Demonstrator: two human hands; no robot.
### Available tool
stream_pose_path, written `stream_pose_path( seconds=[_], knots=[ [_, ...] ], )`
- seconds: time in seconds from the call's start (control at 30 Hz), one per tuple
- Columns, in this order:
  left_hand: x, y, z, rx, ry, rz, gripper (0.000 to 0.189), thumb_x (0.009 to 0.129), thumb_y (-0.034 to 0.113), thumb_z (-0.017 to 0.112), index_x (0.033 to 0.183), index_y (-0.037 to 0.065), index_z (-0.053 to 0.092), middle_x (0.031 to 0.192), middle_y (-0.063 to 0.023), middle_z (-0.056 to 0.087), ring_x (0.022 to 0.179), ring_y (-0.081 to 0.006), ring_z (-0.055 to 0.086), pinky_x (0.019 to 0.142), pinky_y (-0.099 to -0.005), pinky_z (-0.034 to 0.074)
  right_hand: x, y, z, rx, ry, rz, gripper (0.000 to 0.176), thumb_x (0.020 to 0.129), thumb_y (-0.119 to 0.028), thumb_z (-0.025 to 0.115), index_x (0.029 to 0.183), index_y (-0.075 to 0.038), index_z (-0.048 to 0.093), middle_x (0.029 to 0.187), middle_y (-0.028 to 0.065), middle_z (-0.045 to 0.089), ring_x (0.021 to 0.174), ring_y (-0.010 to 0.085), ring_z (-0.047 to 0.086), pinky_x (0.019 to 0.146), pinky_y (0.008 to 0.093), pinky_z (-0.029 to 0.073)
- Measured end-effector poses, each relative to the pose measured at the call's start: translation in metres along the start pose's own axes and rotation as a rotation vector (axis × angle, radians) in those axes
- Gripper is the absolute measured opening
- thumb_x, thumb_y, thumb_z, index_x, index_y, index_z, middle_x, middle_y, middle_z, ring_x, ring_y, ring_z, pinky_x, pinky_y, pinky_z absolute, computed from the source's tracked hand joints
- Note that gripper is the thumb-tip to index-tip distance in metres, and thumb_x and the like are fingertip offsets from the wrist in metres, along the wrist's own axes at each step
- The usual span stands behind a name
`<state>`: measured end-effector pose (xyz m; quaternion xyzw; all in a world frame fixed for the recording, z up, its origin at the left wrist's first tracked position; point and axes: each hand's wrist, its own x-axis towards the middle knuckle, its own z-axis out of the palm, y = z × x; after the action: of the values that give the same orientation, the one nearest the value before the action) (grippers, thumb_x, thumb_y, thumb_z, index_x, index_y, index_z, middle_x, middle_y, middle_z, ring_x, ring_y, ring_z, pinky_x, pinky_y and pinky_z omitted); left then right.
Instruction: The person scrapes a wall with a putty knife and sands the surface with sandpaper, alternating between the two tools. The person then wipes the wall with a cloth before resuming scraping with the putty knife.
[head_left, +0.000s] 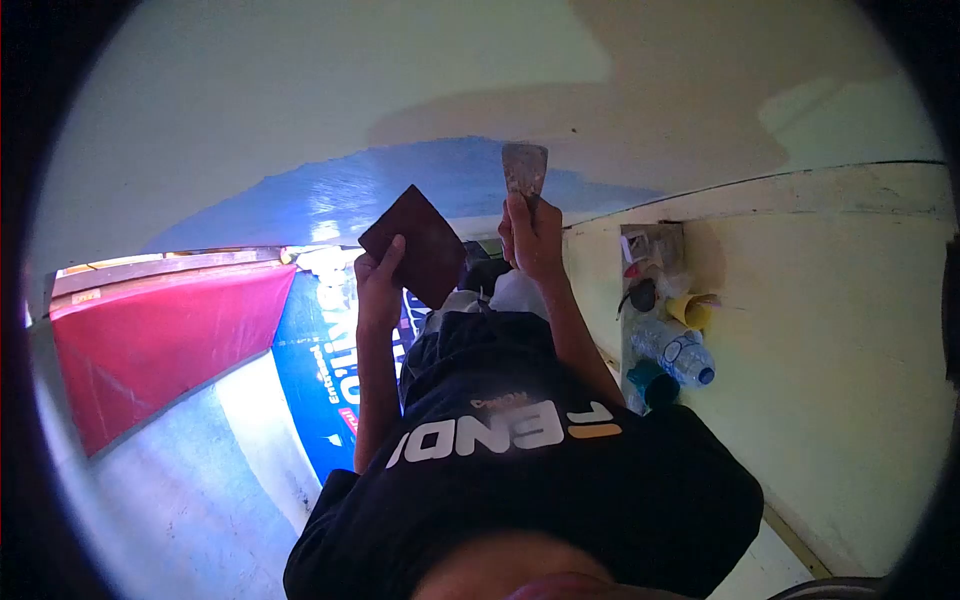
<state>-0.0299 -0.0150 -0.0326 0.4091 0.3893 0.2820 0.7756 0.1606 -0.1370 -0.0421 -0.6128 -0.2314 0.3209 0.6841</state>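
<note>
A black T-shirt [520,497] with white lettering lies nearest. The left grip [378,285] clasps a flat, dark brown square sheet [425,245]; the right grip [536,238] clenches a putty knife [525,165], its grey blade beyond the fingers, seemingly held ready near a bluish patch [400,185]; contact is unclear.

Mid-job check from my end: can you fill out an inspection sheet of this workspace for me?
Surface: pale panel with a bluish patch and tan patches; whether wet, cannot tell.
Job's things: putty knife, blade smeared; dark square plate.
Clutter: clear plastic bottle, yellow cup and teal cup, grouped at the right.
Grippers: left hand holds the plate, right hand the putty knife; blade contact with the panel unclear.
Cables: nothing seen.
Surroundings: red sheet and blue printed banner at the left; pale wall at the right.
</note>
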Motion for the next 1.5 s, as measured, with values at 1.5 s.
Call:
stream_pose_path(
  seconds=[1.5],
  knots=[
    [0.012, -0.007, 0.0, -0.017, 0.03, 0.037, 0.029, 0.091, 0.017, 0.065, 0.111, -0.004, 0.062, 0.104, -0.0108, 0.067, 0.095, -0.0177, 0.063, 0.087, -0.0332, 0.048, 0.012, -0.002, -0.009, -0.02, 0.001, -0.022, 0.042, 0.099, -0.031, 0.049, 0.067, -0.004, 0.051, 0.048, 0.0004, 0.047, 0.036, 0.0074, 0.045, 0.034, 0.0245, 0.035]
  ],
)
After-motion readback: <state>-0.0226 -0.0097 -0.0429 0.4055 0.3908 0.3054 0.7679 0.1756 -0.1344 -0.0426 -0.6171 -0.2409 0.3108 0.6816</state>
